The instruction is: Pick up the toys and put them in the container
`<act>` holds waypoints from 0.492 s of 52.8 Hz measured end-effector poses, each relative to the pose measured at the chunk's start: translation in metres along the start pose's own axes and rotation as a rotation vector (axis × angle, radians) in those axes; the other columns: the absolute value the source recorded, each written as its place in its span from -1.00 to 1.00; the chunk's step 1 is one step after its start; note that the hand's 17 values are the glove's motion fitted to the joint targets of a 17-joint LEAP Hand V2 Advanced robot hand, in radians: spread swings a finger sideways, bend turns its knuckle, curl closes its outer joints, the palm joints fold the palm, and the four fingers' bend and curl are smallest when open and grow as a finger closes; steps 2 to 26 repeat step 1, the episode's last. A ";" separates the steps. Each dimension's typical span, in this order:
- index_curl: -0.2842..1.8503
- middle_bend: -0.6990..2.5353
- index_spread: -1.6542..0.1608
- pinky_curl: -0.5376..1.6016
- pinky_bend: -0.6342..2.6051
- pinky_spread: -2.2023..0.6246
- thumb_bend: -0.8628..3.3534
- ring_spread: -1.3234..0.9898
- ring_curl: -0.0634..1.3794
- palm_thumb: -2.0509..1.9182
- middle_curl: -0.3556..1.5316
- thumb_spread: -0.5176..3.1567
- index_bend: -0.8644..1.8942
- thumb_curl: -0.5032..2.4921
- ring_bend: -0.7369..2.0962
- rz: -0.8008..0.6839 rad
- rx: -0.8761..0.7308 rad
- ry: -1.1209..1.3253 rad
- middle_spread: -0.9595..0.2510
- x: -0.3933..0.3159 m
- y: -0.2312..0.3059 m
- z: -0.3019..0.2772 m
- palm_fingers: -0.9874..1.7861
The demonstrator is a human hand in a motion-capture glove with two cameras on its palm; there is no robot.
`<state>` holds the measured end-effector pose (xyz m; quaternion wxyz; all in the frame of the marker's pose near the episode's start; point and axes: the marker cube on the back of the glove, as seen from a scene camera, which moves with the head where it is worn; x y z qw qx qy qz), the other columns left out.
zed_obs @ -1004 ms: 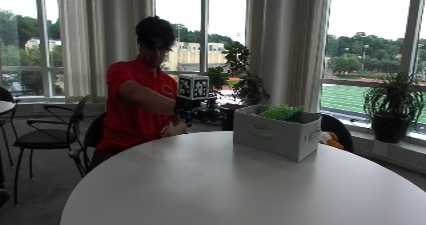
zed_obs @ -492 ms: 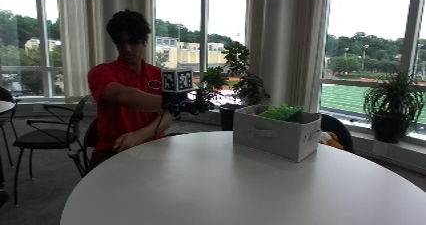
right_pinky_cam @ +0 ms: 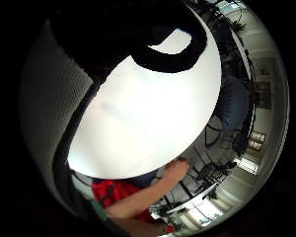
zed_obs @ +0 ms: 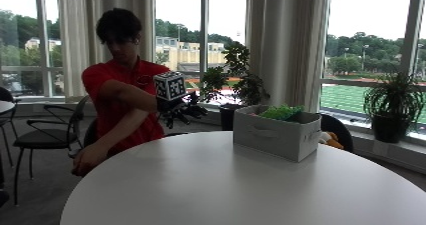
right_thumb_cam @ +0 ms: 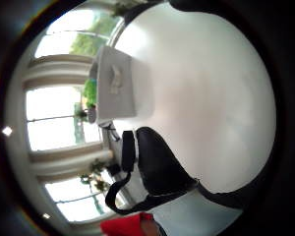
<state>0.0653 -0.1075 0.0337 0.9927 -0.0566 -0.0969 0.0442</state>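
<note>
Your table (zed_obs: 219, 190) carries one thing only, the container (zed_obs: 275, 135), which stands near the far edge, toward the table's right side in the outside view. A toy (zed_obs: 281, 112) lies in the container and rises above its rim. Another toy (zed_obs: 331, 140) sits off the table, just behind the container's right end. Your gloved right hand (zed_obs: 178, 111) hangs in the air over the far left edge, well apart from the container. Your bare hand (zed_obs: 88, 158) is down below the left edge, off the table.

Gloved right hand (zed_obs: 181, 111) farther from container (zed_obs: 276, 133).
</note>
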 end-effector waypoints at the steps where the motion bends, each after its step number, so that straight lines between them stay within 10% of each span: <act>1: -0.50 -0.48 0.43 -0.21 0.03 0.64 -0.62 0.13 -0.54 0.00 -0.39 -0.12 -0.26 -0.50 -0.36 -0.002 0.000 0.001 0.44 -0.001 0.000 0.000 -0.40; 26: -0.50 -0.48 0.43 -0.21 0.03 0.64 -0.62 0.13 -0.54 0.00 -0.39 -0.12 -0.26 -0.50 -0.36 -0.002 0.000 0.001 0.44 -0.001 0.000 0.000 -0.40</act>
